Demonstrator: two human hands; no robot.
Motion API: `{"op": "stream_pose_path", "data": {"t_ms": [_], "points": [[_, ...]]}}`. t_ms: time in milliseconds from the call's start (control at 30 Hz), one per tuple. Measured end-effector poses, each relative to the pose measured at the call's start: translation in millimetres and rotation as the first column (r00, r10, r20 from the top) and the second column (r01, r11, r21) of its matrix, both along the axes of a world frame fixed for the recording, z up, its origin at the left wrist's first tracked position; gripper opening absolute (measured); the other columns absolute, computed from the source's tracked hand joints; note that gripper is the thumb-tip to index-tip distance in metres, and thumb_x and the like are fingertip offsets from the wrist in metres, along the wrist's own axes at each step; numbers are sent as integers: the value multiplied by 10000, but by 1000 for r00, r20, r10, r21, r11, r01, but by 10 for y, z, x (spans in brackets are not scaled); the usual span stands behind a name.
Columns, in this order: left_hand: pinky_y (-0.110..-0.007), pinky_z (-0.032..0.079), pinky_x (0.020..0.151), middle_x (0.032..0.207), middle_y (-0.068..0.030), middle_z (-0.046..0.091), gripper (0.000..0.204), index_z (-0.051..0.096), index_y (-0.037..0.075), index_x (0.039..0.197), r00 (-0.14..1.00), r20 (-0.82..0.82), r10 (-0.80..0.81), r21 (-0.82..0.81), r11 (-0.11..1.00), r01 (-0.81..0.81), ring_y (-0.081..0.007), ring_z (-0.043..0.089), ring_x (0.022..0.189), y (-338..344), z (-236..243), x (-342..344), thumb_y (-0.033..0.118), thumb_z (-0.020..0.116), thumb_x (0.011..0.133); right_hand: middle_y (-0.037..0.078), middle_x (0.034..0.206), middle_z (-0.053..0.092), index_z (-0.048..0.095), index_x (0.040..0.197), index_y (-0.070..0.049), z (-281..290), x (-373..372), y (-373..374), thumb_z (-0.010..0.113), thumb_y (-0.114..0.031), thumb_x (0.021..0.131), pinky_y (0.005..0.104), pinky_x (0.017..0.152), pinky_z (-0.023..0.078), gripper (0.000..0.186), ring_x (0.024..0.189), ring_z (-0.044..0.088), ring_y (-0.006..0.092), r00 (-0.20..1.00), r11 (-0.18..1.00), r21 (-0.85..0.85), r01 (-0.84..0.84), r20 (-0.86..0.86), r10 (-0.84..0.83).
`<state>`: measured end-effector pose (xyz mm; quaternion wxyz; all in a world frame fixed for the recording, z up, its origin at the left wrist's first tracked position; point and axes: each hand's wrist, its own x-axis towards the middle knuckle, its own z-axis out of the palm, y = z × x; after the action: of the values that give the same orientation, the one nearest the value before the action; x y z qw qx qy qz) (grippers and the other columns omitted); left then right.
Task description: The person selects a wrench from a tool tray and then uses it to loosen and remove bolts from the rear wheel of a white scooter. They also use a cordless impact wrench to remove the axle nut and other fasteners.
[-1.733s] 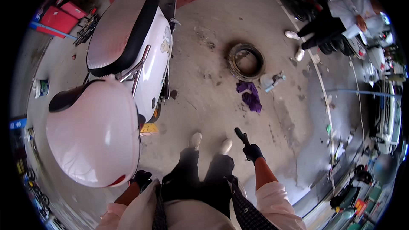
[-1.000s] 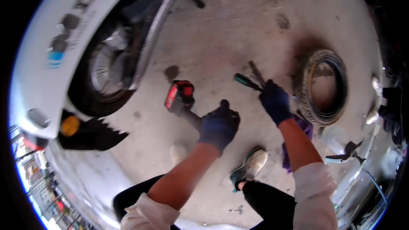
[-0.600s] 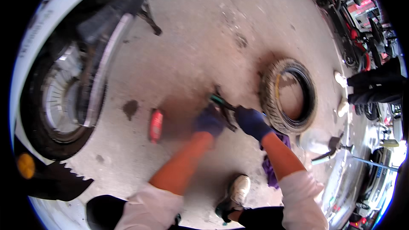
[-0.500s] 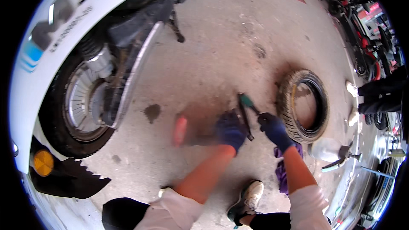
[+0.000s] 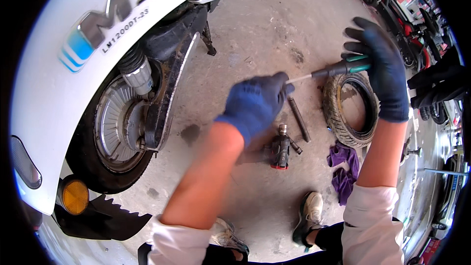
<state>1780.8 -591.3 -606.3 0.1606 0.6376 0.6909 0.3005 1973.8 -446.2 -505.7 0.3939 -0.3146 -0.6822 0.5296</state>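
1. Right hand point(image 5: 380, 71), in a dark blue glove, is closed around the green-and-black handle of a screwdriver point(image 5: 338, 68); the fingers wrap over the handle from above and the shaft runs out to the left of the fist.
2. Left hand point(image 5: 255, 103), in a brighter blue glove, is loosely curled, its fingertips pinched together on the bright metal tip of the screwdriver shaft, so the tool spans the gap between the two hands.
3. Below the left hand, on the concrete floor point(image 5: 260, 24), lies a black power tool with a red end point(image 5: 280, 151), its metal nose pointing up toward the hands; neither hand touches it.
4. Just right of that tool, and below the screwdriver shaft, a dark metal rod point(image 5: 298, 119) lies on the floor at a slant.
5. Under the right hand and wrist a bare scooter tyre point(image 5: 343, 113) lies flat on the floor, partly hidden by the forearm.
6. Below the tyre, next to the right forearm, a purple rag point(image 5: 343, 169) is crumpled on the floor.
7. Far left of the left hand stands a white scooter point(image 5: 64, 59), with its rear wheel point(image 5: 115, 132) and dark swing arm in view.
8. Near the lower edge, between the forearms, the person's shoe point(image 5: 309, 216) rests on the floor.
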Motion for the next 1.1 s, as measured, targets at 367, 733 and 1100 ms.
{"op": "stream_pose_path", "data": {"t_ms": [367,733,1100], "points": [[-409,439,966,1159,-135,618,345,591,109,1212,716,-678,168,244,970,4,-287,589,1091,-43,371,-1034,276,613,910,26,888,661,633,1193,23,-1804,-52,-1314,660,-226,916,206,640,453,374,741,554,61,970,797,-577,-178,-237,45],[-484,470,926,1158,-261,623,413,543,80,1294,605,-729,321,66,912,-405,-420,601,1059,112,511,-1435,233,550,911,-3,844,619,673,1092,35,-1946,-381,-1020,614,-186,947,225,669,469,271,756,532,54,944,596,-734,-326,-279,174],[-374,450,982,1254,-202,610,459,544,36,1324,663,-669,336,-9,888,-459,-313,594,1142,190,558,-1541,243,591,917,17,782,615,646,1124,32,-1847,-413,-856,567,-174,959,243,597,460,276,659,537,64,915,554,-728,-404,-336,225]]}}
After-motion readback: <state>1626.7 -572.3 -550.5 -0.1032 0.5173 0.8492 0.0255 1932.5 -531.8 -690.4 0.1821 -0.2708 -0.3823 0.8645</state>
